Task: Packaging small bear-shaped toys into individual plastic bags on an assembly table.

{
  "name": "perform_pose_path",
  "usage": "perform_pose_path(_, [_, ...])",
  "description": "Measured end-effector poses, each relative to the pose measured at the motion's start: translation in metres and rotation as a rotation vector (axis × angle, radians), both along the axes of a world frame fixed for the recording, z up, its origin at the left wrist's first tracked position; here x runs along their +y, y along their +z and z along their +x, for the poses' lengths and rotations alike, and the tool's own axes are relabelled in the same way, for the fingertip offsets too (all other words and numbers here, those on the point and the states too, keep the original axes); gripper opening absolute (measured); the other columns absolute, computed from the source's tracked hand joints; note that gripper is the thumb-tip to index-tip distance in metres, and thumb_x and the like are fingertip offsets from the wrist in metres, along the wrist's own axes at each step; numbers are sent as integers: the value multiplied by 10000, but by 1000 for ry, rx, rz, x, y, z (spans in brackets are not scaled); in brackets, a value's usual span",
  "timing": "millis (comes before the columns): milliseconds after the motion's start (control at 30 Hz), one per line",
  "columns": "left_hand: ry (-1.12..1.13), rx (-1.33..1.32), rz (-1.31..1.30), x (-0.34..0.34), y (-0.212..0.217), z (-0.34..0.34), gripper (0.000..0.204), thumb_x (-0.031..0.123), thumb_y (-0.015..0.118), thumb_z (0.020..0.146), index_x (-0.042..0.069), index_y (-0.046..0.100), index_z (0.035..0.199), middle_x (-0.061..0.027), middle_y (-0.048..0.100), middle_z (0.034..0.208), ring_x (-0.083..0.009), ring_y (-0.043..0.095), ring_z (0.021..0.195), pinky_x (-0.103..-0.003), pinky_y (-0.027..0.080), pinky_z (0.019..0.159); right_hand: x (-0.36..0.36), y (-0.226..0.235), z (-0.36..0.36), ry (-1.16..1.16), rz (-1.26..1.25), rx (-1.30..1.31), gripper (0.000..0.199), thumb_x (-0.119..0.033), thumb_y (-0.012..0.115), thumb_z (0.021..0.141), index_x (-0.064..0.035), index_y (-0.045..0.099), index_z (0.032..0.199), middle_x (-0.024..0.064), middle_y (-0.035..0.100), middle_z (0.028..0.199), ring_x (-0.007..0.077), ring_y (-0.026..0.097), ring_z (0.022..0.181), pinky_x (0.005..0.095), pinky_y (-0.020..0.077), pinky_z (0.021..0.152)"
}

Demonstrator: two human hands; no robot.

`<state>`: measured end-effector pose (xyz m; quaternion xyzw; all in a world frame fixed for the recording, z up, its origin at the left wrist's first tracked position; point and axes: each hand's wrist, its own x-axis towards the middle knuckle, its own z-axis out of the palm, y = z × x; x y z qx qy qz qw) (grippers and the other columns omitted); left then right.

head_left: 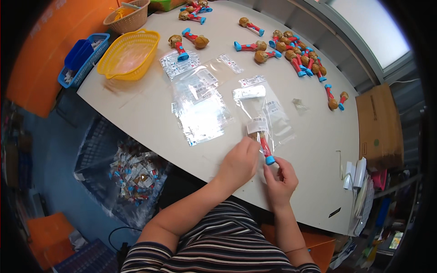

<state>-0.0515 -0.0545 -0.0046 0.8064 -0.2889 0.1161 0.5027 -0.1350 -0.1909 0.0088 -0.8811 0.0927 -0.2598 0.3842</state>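
Observation:
A toy (266,148) with a red stem, a blue round foot and a brown head lies partly inside a clear plastic bag (248,105) with a white label. The label and the bag cover most of its head. My left hand (241,159) is closed, pinching the bag's edge beside the red stem. At the blue foot, the thumb and forefinger of my right hand (281,182) sit on either side of it, with the other fingers curled. Another flat clear bag (281,123) lies just right of the first one.
Left of my hands is a spread of clear labelled bags (200,113). Similar toys (300,54) are heaped at the far right. A yellow basket (152,48) stands at the table's left; below that edge a lined blue crate (98,141) holds bagged toys. A cardboard box (380,127) is at right.

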Motion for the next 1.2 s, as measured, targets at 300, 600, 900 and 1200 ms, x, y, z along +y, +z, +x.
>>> perform_pose_path(300, [-102, -125, 26, -3, 12, -8, 206, -3, 605, 757, 13, 544, 954, -139, 530, 893, -304, 607, 776, -379, 516, 665, -11, 7, 26, 23, -12, -11, 448, -47, 831, 683, -46, 586, 1057, 85, 540, 1118, 191, 543, 926, 288, 455, 735])
perform_pose_path(600, [-115, -109, 42, -1, 5, -13, 203, -15, 597, 756, 11, 541, 950, -132, 536, 912, -300, 601, 792, -384, 515, 681, -13, -14, 40, 110, 261, 159, 464, -52, 753, 775, -23, 539, 1186, 74, 629, 989, 113, 577, 810, 224, 468, 664])
perform_pose_path(900, [1, -100, 40, 21, 14, -10, 279, -9, 708, 730, 30, 621, 992, -123, 582, 935, -331, 594, 830, -390, 497, 735, -21, 12, 27, 93, 517, 470, 233, -98, 666, 908, 59, 631, 1076, 81, 690, 828, 105, 625, 665, 227, 512, 613])
perform_pose_path(1200, [-87, -208, 76, -5, 12, -24, 214, 86, 742, 749, 57, 657, 942, -67, 597, 896, -264, 593, 859, -376, 442, 735, -33, 24, 19, 166, 959, 612, 248, -181, 590, 981, 49, 662, 1040, 87, 701, 884, 128, 691, 779, 240, 570, 667])
